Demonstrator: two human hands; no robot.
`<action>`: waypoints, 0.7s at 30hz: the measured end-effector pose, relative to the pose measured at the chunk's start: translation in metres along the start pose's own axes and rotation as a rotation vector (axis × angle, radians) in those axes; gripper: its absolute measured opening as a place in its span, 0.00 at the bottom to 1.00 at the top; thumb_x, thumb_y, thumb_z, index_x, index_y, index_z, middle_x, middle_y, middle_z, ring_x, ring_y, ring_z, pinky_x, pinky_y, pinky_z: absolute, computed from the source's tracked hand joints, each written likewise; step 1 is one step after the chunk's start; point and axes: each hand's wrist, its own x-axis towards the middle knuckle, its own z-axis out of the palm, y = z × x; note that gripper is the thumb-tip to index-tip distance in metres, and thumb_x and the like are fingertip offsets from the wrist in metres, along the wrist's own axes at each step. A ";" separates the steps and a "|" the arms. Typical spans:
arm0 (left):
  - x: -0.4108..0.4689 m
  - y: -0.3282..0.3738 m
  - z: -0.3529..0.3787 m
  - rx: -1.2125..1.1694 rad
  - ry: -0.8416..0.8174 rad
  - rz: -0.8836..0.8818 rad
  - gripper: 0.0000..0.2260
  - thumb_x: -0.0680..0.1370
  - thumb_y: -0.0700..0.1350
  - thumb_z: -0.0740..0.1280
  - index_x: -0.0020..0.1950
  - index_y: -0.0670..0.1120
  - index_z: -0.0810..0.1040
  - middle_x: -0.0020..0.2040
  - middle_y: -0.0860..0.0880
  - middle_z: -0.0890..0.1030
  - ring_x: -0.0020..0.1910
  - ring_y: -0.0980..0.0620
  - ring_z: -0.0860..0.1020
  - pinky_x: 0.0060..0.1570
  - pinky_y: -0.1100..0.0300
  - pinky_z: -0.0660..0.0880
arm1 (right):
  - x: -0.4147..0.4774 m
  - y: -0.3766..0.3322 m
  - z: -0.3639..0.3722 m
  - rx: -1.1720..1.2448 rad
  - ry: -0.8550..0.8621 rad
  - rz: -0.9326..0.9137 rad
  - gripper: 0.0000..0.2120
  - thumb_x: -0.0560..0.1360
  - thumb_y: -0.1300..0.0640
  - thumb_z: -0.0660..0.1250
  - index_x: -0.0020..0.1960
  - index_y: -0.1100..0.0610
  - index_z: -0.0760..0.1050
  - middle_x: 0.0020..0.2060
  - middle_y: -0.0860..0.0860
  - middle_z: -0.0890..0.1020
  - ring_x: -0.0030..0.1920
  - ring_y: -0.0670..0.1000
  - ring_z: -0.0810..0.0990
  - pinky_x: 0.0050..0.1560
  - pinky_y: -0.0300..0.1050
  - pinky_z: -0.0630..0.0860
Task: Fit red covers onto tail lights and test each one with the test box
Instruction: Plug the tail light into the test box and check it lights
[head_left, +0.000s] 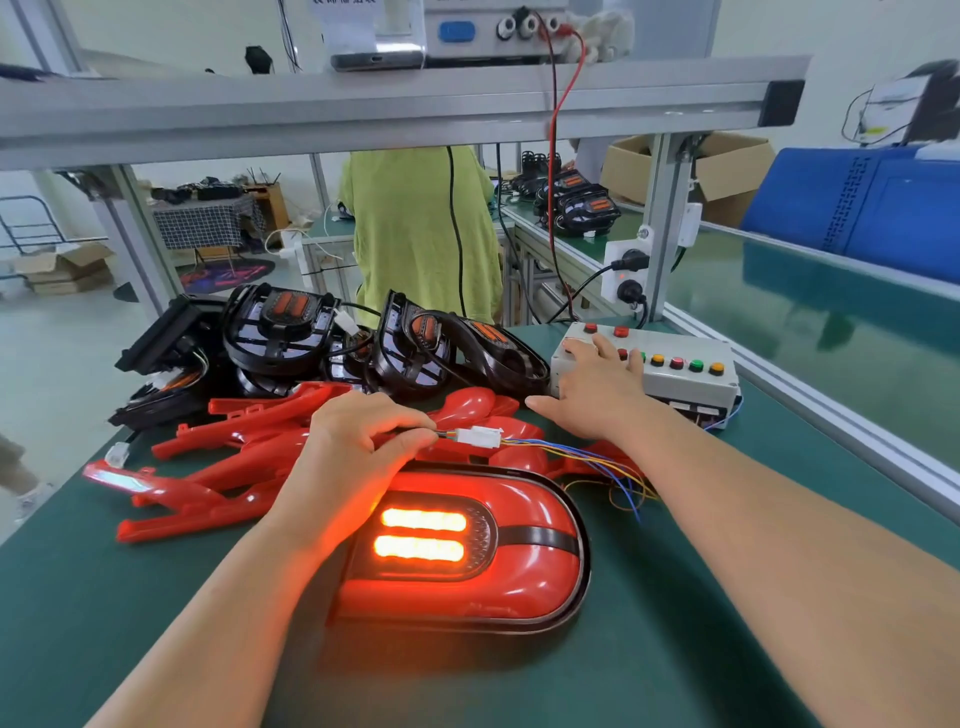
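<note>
- The oval tail light with a glossy red plastic cover (462, 551) lies flat on the green tabletop (104, 597), with two orange bars glowing in its dark window.
- Just beyond the tail light, the left hand (358, 441) pinches the white plastic connector (480, 435) by its wires.
- Beyond and right of the tail light, the right hand (597, 384) lies with straight fingers on the grey button-topped test box (685, 379).
- Loose red plastic covers (249, 457) lie left of the tail light, with uncovered black lamp housings (332, 338) piled behind them.
</note>
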 end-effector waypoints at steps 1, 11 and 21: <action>0.000 0.000 0.000 0.002 -0.001 -0.002 0.04 0.75 0.44 0.74 0.45 0.52 0.86 0.38 0.58 0.82 0.46 0.57 0.76 0.49 0.69 0.68 | 0.000 0.000 0.001 0.001 0.004 0.004 0.35 0.74 0.27 0.54 0.67 0.50 0.77 0.79 0.50 0.58 0.79 0.58 0.48 0.73 0.71 0.44; 0.001 -0.005 0.003 -0.027 0.023 -0.011 0.03 0.74 0.43 0.75 0.44 0.51 0.86 0.39 0.57 0.82 0.45 0.56 0.77 0.50 0.63 0.70 | -0.011 0.006 0.003 0.153 0.174 0.040 0.31 0.77 0.32 0.59 0.74 0.48 0.65 0.80 0.52 0.54 0.80 0.58 0.43 0.74 0.69 0.44; 0.001 -0.003 0.003 -0.034 0.011 -0.009 0.03 0.74 0.42 0.75 0.44 0.50 0.86 0.39 0.56 0.82 0.44 0.55 0.77 0.49 0.67 0.69 | -0.016 0.038 -0.002 0.085 0.160 0.236 0.33 0.79 0.34 0.54 0.79 0.47 0.55 0.81 0.52 0.47 0.80 0.58 0.40 0.73 0.71 0.41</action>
